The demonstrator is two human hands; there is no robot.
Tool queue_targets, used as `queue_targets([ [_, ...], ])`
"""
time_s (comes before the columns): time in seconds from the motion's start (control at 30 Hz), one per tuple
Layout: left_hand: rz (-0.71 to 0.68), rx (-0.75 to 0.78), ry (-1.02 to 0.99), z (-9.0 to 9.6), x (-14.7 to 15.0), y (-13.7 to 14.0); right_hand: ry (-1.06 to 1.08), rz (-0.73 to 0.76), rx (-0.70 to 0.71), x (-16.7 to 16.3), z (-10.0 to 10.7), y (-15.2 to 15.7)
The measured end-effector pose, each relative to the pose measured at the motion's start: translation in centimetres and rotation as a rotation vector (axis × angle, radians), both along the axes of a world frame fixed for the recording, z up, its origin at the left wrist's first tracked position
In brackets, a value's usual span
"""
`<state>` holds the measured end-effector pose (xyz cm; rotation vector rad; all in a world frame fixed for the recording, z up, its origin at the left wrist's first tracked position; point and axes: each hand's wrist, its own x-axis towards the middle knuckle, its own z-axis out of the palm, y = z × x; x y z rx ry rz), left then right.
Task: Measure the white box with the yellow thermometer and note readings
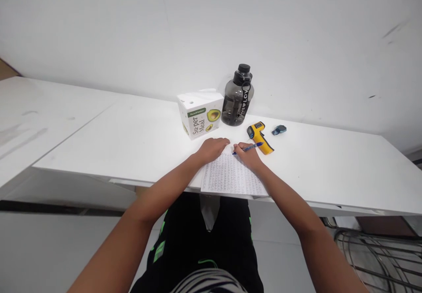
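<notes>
A sheet of paper (231,176) filled with rows of handwriting lies at the table's front edge. My right hand (249,154) pinches a blue pen (253,147), its tip down at the sheet's upper part and its blue end pointing up to the right. Across the upper left of the paper rests my left hand (213,149), laid flat with nothing gripped; its fingertips are partly hidden from view. Just beyond the right hand lies a yellow and black infrared thermometer (262,139).
Behind my hands a white carton (202,117) with avocado pictures stands beside a dark translucent water bottle (238,97). A small blue object (279,130) lies right of the thermometer. The white table (329,165) meets a wall at the back. A wire rack (382,253) stands at lower right.
</notes>
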<state>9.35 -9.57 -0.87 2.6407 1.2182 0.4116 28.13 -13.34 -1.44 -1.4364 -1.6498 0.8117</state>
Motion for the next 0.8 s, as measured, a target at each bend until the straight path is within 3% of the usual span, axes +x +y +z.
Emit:
queue_targets([
  [0.8,0.015,-0.011,0.019,0.12,0.04,-0.02,-0.003,0.031,-0.02,0.18,0.24,-0.01],
])
